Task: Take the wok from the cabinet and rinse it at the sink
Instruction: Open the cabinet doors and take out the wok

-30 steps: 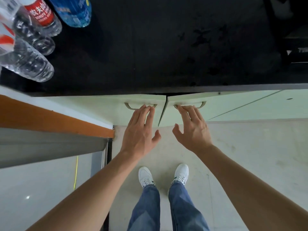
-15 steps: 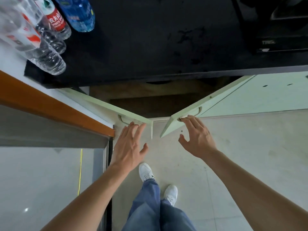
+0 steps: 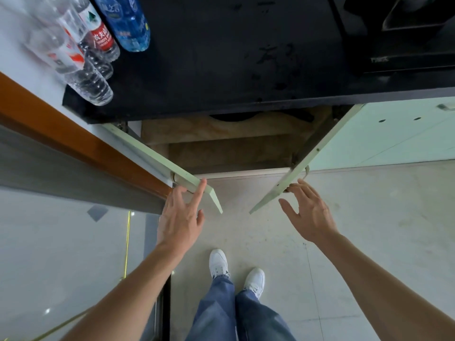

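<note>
1. Left cabinet door (image 3: 162, 158), pale green, swung wide open from under the front edge of the black countertop (image 3: 221, 57); free end pointing out over the floor.
2. Right cabinet door (image 3: 317, 153), likewise wide open, with a curved handle (image 3: 306, 172) on its outer face near the free end.
3. Left hand (image 3: 181, 217): fingers spread and unclenched, fingertips touching the outer face of the left door near its free end; nothing grasped.
4. Right hand (image 3: 310, 215): palm open, fingers extended, fingertips just beside the right door's handle; contact not determinable; nothing grasped.
5. Cabinet interior (image 3: 229, 143): brown shelf boards in shadow, with a dark curved shape (image 3: 232, 116) just under the countertop's front edge; not identifiable as the wok, so the wok's place not determinable.
6. Plastic bottles (image 3: 86, 45), clear and blue, clustered at the far left corner of the countertop.
7. Dark recessed basin (image 3: 406, 18) at the far right corner of the countertop, partly cut off.
8. White shoes (image 3: 218, 263) and blue jeans on the pale floor, between the two forearms.
</note>
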`<state>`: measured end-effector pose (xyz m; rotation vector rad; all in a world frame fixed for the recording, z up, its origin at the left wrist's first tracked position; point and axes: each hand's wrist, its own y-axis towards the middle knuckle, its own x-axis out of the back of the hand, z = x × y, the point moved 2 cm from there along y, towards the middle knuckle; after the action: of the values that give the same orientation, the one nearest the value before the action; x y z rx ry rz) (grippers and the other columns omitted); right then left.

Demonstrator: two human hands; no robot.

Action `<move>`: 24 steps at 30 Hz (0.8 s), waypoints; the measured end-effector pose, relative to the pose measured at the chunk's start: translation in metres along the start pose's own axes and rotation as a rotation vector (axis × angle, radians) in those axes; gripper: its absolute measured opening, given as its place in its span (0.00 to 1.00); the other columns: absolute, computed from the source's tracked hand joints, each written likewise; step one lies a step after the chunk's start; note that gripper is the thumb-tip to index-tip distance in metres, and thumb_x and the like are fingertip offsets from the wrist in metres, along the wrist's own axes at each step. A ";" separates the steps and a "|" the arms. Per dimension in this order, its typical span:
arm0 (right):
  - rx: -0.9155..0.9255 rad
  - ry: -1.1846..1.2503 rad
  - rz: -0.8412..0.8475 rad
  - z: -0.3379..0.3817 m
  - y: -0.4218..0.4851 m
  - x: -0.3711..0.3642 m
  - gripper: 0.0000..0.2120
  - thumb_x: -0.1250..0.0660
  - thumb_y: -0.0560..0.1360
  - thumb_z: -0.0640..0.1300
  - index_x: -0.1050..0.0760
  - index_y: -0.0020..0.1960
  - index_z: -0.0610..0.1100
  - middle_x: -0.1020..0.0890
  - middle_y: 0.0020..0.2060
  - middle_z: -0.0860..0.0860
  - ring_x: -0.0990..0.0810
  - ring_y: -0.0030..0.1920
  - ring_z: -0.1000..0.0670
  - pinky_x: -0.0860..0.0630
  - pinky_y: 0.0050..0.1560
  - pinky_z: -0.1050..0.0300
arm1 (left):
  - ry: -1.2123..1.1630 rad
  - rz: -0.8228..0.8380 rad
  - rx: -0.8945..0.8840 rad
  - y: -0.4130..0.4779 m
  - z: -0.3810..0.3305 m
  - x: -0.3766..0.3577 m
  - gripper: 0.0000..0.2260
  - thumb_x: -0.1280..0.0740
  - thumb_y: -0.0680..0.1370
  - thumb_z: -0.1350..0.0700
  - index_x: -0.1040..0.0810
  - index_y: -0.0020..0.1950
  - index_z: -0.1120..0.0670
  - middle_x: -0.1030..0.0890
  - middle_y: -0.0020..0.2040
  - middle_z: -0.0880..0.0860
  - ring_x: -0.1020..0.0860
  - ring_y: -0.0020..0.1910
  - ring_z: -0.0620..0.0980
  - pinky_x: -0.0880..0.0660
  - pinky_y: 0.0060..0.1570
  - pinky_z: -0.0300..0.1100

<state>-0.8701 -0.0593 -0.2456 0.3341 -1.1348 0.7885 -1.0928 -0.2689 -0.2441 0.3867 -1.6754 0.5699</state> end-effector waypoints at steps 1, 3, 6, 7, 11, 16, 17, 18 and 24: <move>-0.057 0.043 -0.017 0.004 0.002 0.001 0.30 0.46 0.78 0.64 0.20 0.59 0.43 0.18 0.62 0.45 0.23 0.67 0.41 0.22 0.63 0.39 | 0.055 -0.032 0.006 0.001 -0.001 0.003 0.35 0.32 0.76 0.48 0.45 0.79 0.47 0.30 0.62 0.61 0.26 0.56 0.54 0.23 0.58 0.50; -0.202 0.116 -0.045 0.010 0.011 0.002 0.31 0.44 0.77 0.66 0.17 0.54 0.42 0.16 0.58 0.44 0.23 0.65 0.42 0.21 0.61 0.42 | 0.107 -0.087 -0.014 0.006 -0.005 0.008 0.29 0.34 0.76 0.45 0.37 0.75 0.50 0.32 0.66 0.62 0.28 0.62 0.58 0.28 0.64 0.55; -0.355 0.167 -0.115 0.020 0.025 0.004 0.31 0.37 0.73 0.68 0.16 0.46 0.40 0.17 0.50 0.44 0.22 0.60 0.42 0.25 0.57 0.49 | 0.081 -0.129 -0.105 0.024 -0.008 0.012 0.19 0.40 0.79 0.42 0.28 0.61 0.55 0.39 0.75 0.62 0.35 0.74 0.60 0.36 0.72 0.60; -0.404 0.187 -0.135 0.022 0.028 0.004 0.29 0.34 0.73 0.67 0.17 0.48 0.40 0.18 0.51 0.45 0.23 0.59 0.42 0.26 0.56 0.50 | 0.064 -0.126 -0.139 0.031 -0.009 0.012 0.18 0.42 0.80 0.41 0.28 0.55 0.56 0.41 0.77 0.62 0.37 0.76 0.59 0.38 0.74 0.58; -0.470 0.123 -0.192 0.027 0.038 0.006 0.37 0.28 0.69 0.65 0.33 0.65 0.42 0.30 0.64 0.45 0.28 0.62 0.43 0.21 0.60 0.45 | 0.032 -0.077 -0.163 0.061 -0.013 0.014 0.24 0.49 0.80 0.36 0.29 0.48 0.57 0.36 0.77 0.62 0.33 0.74 0.55 0.38 0.75 0.50; -0.321 -0.041 -0.209 0.033 0.055 0.010 0.45 0.25 0.69 0.58 0.44 0.77 0.47 0.42 0.78 0.42 0.38 0.76 0.38 0.35 0.75 0.41 | 0.128 -0.017 -0.054 0.083 -0.028 0.015 0.28 0.50 0.78 0.33 0.27 0.51 0.57 0.32 0.75 0.61 0.19 0.56 0.54 0.25 0.60 0.46; -0.248 -0.099 -0.195 0.038 0.060 0.010 0.45 0.26 0.70 0.54 0.46 0.79 0.47 0.43 0.79 0.42 0.41 0.78 0.39 0.40 0.78 0.42 | 0.147 -0.007 -0.015 0.085 -0.032 0.013 0.28 0.49 0.78 0.33 0.27 0.55 0.56 0.34 0.76 0.61 0.19 0.53 0.54 0.25 0.57 0.46; -0.164 -0.153 -0.165 0.043 0.066 0.007 0.44 0.27 0.72 0.50 0.46 0.80 0.46 0.44 0.80 0.42 0.45 0.80 0.39 0.45 0.79 0.43 | 0.148 0.005 0.030 0.085 -0.034 0.011 0.28 0.48 0.79 0.34 0.27 0.60 0.56 0.36 0.77 0.60 0.20 0.57 0.55 0.27 0.59 0.47; 0.041 -0.349 0.043 0.046 0.070 -0.018 0.37 0.34 0.78 0.50 0.45 0.81 0.44 0.41 0.81 0.45 0.47 0.81 0.43 0.59 0.78 0.49 | 0.110 0.043 0.039 0.065 -0.023 -0.001 0.32 0.54 0.81 0.39 0.49 0.80 0.57 0.50 0.81 0.57 0.47 0.80 0.55 0.47 0.77 0.50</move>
<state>-0.9544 -0.0456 -0.2536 0.4960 -1.4573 0.8117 -1.1099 -0.2029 -0.2521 0.3420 -1.5724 0.6455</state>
